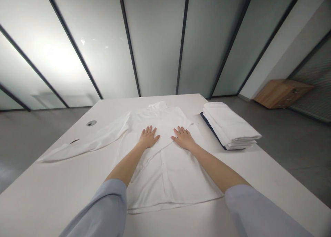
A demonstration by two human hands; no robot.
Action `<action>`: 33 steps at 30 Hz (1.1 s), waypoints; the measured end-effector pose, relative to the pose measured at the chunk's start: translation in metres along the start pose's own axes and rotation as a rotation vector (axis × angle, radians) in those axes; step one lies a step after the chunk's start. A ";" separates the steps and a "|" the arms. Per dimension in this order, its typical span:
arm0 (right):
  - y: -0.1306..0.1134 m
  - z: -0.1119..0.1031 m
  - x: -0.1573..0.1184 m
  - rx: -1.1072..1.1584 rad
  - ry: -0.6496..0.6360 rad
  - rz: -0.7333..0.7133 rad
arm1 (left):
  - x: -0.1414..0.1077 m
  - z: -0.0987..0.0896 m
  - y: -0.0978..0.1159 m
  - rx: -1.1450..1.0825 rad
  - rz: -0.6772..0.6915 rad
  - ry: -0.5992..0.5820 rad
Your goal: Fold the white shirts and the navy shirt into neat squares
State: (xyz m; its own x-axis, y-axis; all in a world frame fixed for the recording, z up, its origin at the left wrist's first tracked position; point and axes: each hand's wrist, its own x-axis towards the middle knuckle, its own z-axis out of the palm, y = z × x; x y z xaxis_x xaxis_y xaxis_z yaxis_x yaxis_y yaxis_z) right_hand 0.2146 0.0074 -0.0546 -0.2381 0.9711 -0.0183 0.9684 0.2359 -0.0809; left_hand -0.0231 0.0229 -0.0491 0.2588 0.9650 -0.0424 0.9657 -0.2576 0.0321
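A white shirt (pixel 178 171) lies spread on the white table, its collar at the far end and its hem toward me. One sleeve (pixel 95 140) stretches out to the left across the tabletop. The other sleeve appears folded across the shirt's front, running diagonally down to the left. My left hand (pixel 148 137) rests flat on the left part of the shirt, fingers spread. On the right part, my right hand (pixel 183 138) presses flat with its fingers apart, touching the folded sleeve. Neither hand grips the cloth.
A stack of folded white cloth (pixel 230 123) with a dark blue layer beneath sits at the table's right edge. The table (pixel 64 185) has a round grommet (pixel 91 123) at the left. Beyond stand frosted glass panels and a wooden cabinet (pixel 281 93) on the floor.
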 end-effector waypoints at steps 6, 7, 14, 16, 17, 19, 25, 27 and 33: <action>-0.001 -0.001 -0.002 0.010 0.007 0.004 | -0.003 -0.001 0.000 -0.018 -0.001 0.030; -0.001 -0.002 -0.002 0.011 0.010 0.003 | -0.004 -0.001 0.000 -0.023 -0.002 0.041; -0.002 -0.003 -0.001 0.010 0.006 0.004 | -0.017 -0.007 -0.019 -0.027 0.029 0.096; -0.002 -0.004 -0.001 0.010 0.002 0.008 | -0.024 -0.010 -0.033 -0.019 0.019 0.147; -0.002 -0.004 -0.001 0.010 0.000 0.010 | -0.028 -0.012 -0.042 -0.012 0.006 0.177; -0.003 -0.004 -0.001 0.009 -0.001 0.014 | -0.037 -0.015 -0.063 0.008 -0.041 0.233; -0.004 -0.006 -0.003 0.009 0.000 0.018 | -0.068 -0.021 -0.128 0.032 -0.287 0.353; -0.004 -0.007 -0.003 0.013 0.004 0.016 | -0.078 -0.023 -0.146 0.033 -0.370 0.372; -0.004 -0.007 -0.004 0.012 0.007 0.018 | -0.107 -0.030 -0.193 0.031 -0.615 0.263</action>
State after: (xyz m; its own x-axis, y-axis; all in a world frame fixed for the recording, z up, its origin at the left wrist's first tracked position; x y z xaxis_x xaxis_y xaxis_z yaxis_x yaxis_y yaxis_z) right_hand 0.2125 0.0030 -0.0470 -0.2196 0.9755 -0.0128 0.9716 0.2176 -0.0928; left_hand -0.2375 -0.0290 -0.0205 -0.3489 0.9154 0.2008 0.9369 0.3460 0.0509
